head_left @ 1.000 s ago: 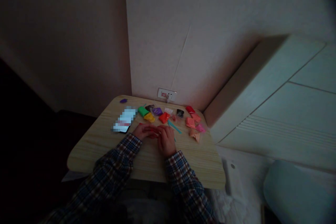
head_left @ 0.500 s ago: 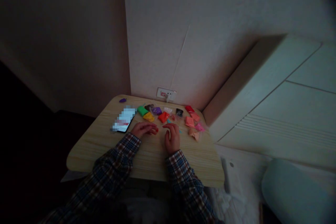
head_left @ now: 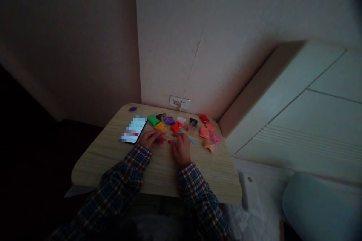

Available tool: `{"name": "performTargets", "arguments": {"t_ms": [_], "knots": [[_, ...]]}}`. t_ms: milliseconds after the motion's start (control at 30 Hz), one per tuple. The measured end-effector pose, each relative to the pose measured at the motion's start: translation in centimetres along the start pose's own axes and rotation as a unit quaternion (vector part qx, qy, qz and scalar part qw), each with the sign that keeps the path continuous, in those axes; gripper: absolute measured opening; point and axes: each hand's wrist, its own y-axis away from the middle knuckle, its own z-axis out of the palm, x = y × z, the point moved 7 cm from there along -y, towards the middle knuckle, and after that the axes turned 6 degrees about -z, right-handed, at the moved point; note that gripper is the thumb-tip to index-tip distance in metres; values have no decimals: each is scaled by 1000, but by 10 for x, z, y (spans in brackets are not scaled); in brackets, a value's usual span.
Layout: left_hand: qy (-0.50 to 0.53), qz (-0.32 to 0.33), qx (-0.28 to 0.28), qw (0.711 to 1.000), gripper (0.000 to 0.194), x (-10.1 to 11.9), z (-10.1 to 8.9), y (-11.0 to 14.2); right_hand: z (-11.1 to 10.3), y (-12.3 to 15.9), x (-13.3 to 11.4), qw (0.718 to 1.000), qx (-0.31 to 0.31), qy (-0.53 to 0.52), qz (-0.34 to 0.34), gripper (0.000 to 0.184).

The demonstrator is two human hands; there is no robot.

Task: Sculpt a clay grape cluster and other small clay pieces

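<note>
My left hand (head_left: 149, 139) is closed, thumb and fingers together, on a bit of red clay (head_left: 161, 134) that its fingers mostly hide. Just right of it, on the wooden table (head_left: 113, 165), lies a small round red clay ball (head_left: 169, 141). My right hand (head_left: 181, 150) hovers low or rests beside that ball, thumb and forefinger apart, with nothing visible in it. Beyond its fingertips lies a thin blue strip (head_left: 192, 140), probably a plastic tool. An orange-red packet (head_left: 176, 127) and a yellow packet (head_left: 161, 127) sit behind my hands.
A phone (head_left: 135, 130) with a lit, blurred screen lies left. Several coloured packets, among them a green packet (head_left: 153, 120) and a black packet (head_left: 193, 122), line the back. A purple piece (head_left: 132, 109) lies at the far left corner. A wall socket (head_left: 179, 102) holds a plug.
My hands were together on something red, then moved apart. The small red ball, at my left fingertips half a second ago, now lies on the table between my hands.
</note>
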Motion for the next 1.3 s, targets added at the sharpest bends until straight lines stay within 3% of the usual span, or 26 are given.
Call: {"name": "performTargets", "arguments": {"t_ms": [167,333,600,733,833,1000,1133,1300], "knots": [[10,17,32,999,34,-1,-4,-3,9,0,-2,999,-38,17,12,15],[16,13,8,1000,41,2,0,-1,11,-4,6,999,-24,-23,32,7],[13,15,-4,1000,33,0,2,1,6,-4,16,980,-6,-194,53,14],[10,4,-37,999,37,1,6,2,5,-4,12,970,-18,-233,61,20],[1,-12,-56,998,37,0,9,3,4,-3,11,968,-23,-238,74,28],[-9,-5,-59,998,25,3,13,4,1,-2,12,967,-8,-240,85,21],[-17,-20,-90,996,32,3,18,6,2,0,13,967,-17,-238,91,30],[-12,-10,-62,998,30,2,13,5,3,1,17,967,5,-235,100,18]]}}
